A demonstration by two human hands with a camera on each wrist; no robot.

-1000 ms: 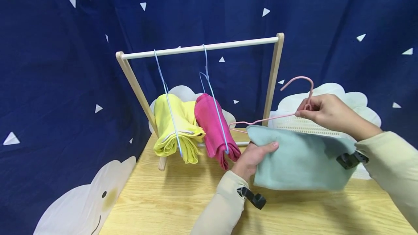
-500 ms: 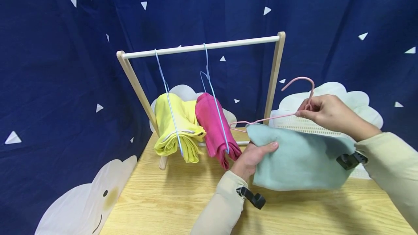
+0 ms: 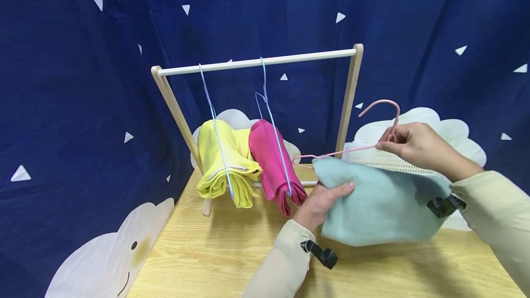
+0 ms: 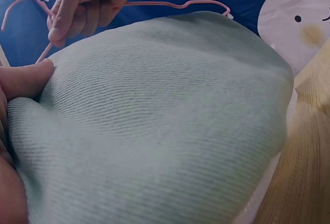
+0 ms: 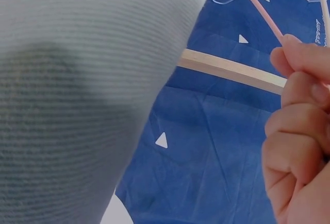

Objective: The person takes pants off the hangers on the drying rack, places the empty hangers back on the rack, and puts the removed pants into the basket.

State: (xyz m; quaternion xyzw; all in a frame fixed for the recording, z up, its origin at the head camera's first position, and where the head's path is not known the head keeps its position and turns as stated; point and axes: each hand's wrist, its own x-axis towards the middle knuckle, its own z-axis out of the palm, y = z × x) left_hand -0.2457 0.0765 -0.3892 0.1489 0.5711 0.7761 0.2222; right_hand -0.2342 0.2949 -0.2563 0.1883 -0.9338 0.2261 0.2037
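Observation:
My left hand [image 3: 320, 203] holds the near left corner of a folded, ribbed pale green cloth [image 3: 381, 203], thumb on the front and fingers behind it. In the head view the cloth is spread above the wooden table. My right hand [image 3: 426, 148] pinches a pink wire hanger [image 3: 384, 101] at the neck, its hook upward. One hanger end pokes out past the cloth's top left corner, and the lower part is hidden behind the cloth. The left wrist view shows the pink shoulder wire [image 4: 149, 3] just above the cloth's upper edge.
A small wooden rack with a white rod [image 3: 290, 58] stands left of the hands. From it hang a folded yellow cloth [image 3: 221, 151] and a folded magenta cloth [image 3: 271, 160], each on a blue wire hanger. Behind the right hand stands a white perforated basket [image 3: 397, 162].

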